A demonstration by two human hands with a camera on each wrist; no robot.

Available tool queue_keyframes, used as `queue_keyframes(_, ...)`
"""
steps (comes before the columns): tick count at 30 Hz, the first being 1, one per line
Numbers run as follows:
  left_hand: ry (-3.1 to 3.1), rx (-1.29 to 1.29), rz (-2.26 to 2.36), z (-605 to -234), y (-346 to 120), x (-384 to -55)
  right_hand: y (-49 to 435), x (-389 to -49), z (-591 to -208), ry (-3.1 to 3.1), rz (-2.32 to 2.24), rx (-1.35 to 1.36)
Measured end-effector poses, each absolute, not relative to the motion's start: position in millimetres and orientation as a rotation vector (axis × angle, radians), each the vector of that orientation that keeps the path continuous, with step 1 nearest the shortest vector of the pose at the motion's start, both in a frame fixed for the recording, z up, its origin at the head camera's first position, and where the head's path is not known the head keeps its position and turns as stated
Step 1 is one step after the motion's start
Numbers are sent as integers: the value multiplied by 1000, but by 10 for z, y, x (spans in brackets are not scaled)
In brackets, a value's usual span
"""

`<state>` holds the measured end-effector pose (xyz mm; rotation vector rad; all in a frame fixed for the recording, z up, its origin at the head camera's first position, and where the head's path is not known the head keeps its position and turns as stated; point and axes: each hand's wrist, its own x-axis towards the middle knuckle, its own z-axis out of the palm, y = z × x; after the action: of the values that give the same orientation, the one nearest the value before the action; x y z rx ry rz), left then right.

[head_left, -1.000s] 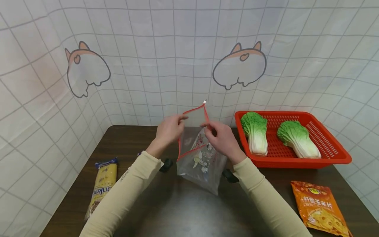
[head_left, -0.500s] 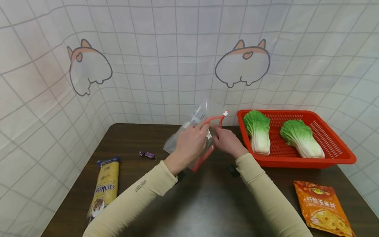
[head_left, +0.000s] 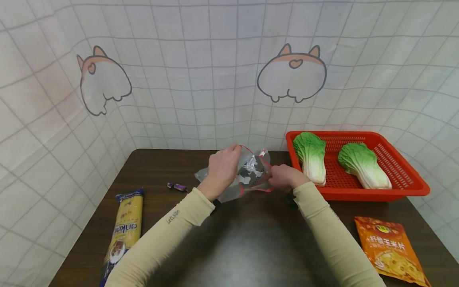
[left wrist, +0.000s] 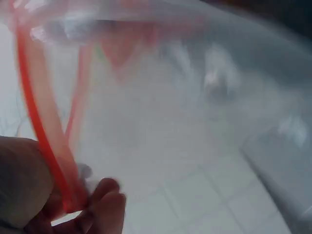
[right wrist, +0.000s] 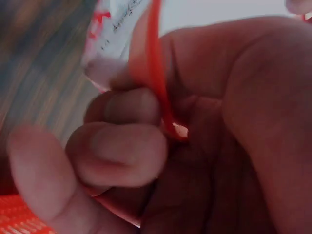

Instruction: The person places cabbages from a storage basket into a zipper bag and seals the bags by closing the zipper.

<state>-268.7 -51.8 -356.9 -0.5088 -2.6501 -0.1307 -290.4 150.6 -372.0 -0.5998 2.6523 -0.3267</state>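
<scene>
A clear slider zip bag (head_left: 230,193) with a red zip edge is held up over the table's middle, its mouth spread and facing me. Through the mouth show silvery and white wrapped bits (head_left: 251,165), too small to name. My left hand (head_left: 224,166) grips the left side of the mouth; in the left wrist view, its thumb and fingers pinch the red zip strip (left wrist: 41,112). On the other side my right hand (head_left: 287,176) holds the rim. Its fingers curl round the red strip (right wrist: 155,58) in the right wrist view. The white slider (head_left: 263,152) sits at the far corner.
A red basket (head_left: 362,194) with two napa cabbages (head_left: 312,159) stands close beside my right hand. An orange snack packet (head_left: 391,249) lies front right. On the left lie a yellow pasta pack (head_left: 125,223) and a small purple-wrapped candy (head_left: 177,187). A white grid curtain (head_left: 201,79) closes the back.
The bag was upright and open, then got swung with its bottom up and left; now its mouth tips toward me. Both hands kept hold, and the right moved out toward the basket.
</scene>
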Motion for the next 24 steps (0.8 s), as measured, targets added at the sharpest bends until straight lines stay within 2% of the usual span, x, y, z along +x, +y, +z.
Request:
queue_keyframes(4,-2570,-465,-44,-3497,-542,-2654,1515,-2939,-3734,2727,-313,-629)
queue_keyframes(11,-2618,-710,-153,-3381,-430,-2482,1512,-3050,-3833,2947,-568,-948)
queue_keyframes(17,-2689,-552,-96,-3396,-517,-2590,1567,-3046,-3851,3093,-379,-717)
queue_keyframes(24,-2823,-520,-292,-3539,-679,-2748,1647,-3015,-3862,3060,-819,-667)
